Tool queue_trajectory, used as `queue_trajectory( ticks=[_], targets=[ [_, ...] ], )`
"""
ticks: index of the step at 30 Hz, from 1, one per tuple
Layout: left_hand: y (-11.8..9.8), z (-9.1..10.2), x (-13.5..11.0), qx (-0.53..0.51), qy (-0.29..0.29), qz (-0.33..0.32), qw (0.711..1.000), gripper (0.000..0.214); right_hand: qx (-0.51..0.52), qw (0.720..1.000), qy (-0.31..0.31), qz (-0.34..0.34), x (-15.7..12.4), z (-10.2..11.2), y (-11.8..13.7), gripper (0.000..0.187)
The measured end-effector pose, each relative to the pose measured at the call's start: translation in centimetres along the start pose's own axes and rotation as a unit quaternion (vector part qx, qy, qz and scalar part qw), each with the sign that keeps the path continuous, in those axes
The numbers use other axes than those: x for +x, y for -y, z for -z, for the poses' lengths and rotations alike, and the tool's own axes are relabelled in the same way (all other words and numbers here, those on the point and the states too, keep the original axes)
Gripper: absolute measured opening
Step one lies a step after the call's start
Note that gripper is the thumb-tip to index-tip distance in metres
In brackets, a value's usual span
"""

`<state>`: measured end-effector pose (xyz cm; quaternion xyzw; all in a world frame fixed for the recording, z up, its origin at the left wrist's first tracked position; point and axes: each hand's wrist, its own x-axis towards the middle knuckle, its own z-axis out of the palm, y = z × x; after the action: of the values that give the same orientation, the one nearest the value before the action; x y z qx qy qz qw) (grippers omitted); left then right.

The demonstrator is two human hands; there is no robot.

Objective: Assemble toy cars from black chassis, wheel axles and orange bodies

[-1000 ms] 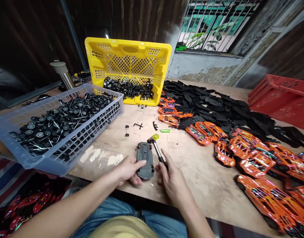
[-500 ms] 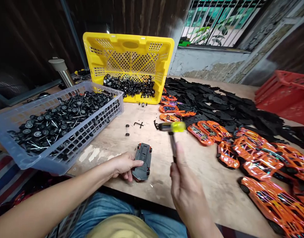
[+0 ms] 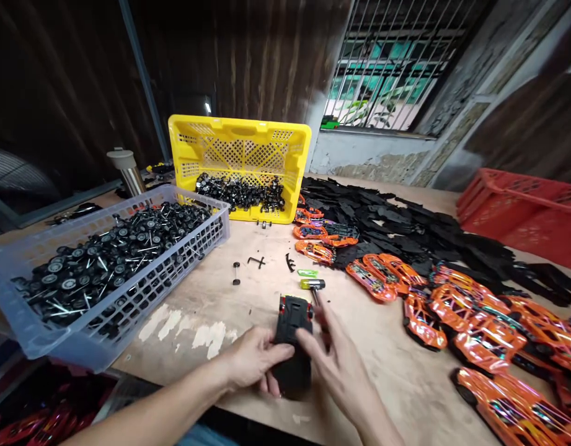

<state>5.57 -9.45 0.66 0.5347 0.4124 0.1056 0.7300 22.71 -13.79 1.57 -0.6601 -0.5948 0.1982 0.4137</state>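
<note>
A toy car [image 3: 292, 371] is held upside down over the near table, its dark underside facing up and red edges showing near the far wheels. My left hand [image 3: 252, 359] grips its left side, thumb across the underside and fingers beneath. On its right side is my right hand [image 3: 336, 359], somewhat blurred, with the thumb over the underside and the fingers along the edge. Just past those fingers lies a small hammer [image 3: 312, 284] with a yellow-and-black head; its handle is partly hidden by the hand. A green strip [image 3: 307, 272] lies beyond the hammer.
A clear basket [image 3: 173, 248] of wheel axles stands left. Behind it, a yellow crate [image 3: 241, 133] on its side holds more wheels. Orange car bodies [image 3: 480, 303] and black plastic parts [image 3: 382, 214] spread over the right. A loose axle [image 3: 236, 273] lies mid-table; a red crate [image 3: 522, 214] stands far right.
The hammer, raised in my right hand before, now lies on the table. My right hand has come over to the car, which has shifted right and nearer. The camera view has tilted up.
</note>
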Motion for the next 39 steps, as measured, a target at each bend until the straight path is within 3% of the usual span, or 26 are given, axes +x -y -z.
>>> queue_trajectory(
  ticks=[2,3,5,6,8,11,13,16,18,21,23,28,31,34,39],
  targets=[
    [-0.7,-1.0,0.6,0.054,-0.004,-0.046,0.997,0.050,0.082,0.996,0.017,-0.010,-0.3,0.0,0.3,0.070],
    [-1.1,-1.2,0.7,0.106,-0.023,-0.077,0.991,0.045,0.075,0.997,-0.010,-0.002,-0.3,0.6,0.2,0.069],
    [-2.0,-0.6,0.8,0.229,-0.086,-0.144,0.959,0.036,-0.039,0.992,-0.112,0.031,0.0,3.5,-1.0,0.067],
    [-2.4,0.2,0.8,0.286,-0.122,-0.174,0.934,0.033,-0.133,0.975,-0.170,0.053,0.2,5.6,-2.0,0.066],
    [-3.1,2.2,0.9,0.366,-0.177,-0.202,0.891,0.029,-0.315,0.922,-0.219,0.054,0.5,10.5,-4.4,0.061],
    [-4.3,5.1,2.1,0.448,-0.225,-0.209,0.839,0.025,-0.478,0.821,-0.307,-0.051,-0.1,17.3,-8.2,0.055],
    [-5.3,5.9,3.8,0.501,-0.238,-0.212,0.805,0.025,-0.513,0.776,-0.346,-0.121,-0.8,20.4,-10.6,0.053],
    [-7.1,4.7,7.3,0.557,-0.221,-0.247,0.761,0.023,-0.520,0.775,-0.311,-0.181,-1.1,23.0,-14.0,0.050],
    [-8.3,2.7,9.9,0.565,-0.204,-0.274,0.751,0.021,-0.517,0.780,-0.291,-0.198,-0.6,23.5,-15.5,0.050],
    [-9.6,-0.2,13.7,0.569,-0.198,-0.297,0.741,0.026,-0.516,0.779,-0.311,-0.174,1.1,22.5,-15.6,0.050],
    [-10.0,-1.7,16.1,0.571,-0.196,-0.308,0.735,0.033,-0.510,0.798,-0.295,-0.127,2.6,20.4,-14.6,0.046],
    [-10.4,-3.5,21.0,0.590,-0.185,-0.311,0.722,0.051,-0.407,0.905,-0.124,0.016,7.0,11.8,-12.5,0.036],
    [-10.7,-4.0,22.6,0.598,-0.188,-0.311,0.714,0.053,-0.369,0.926,-0.067,0.048,8.4,7.7,-12.3,0.039],
    [-11.2,-4.4,23.2,0.597,-0.194,-0.319,0.710,0.042,-0.335,0.939,-0.025,0.078,7.8,6.1,-11.9,0.031],
    [-11.2,-4.4,22.4,0.566,-0.168,-0.359,0.723,0.015,-0.290,0.952,0.017,0.094,4.4,6.0,-10.5,0.029]
  ],
)
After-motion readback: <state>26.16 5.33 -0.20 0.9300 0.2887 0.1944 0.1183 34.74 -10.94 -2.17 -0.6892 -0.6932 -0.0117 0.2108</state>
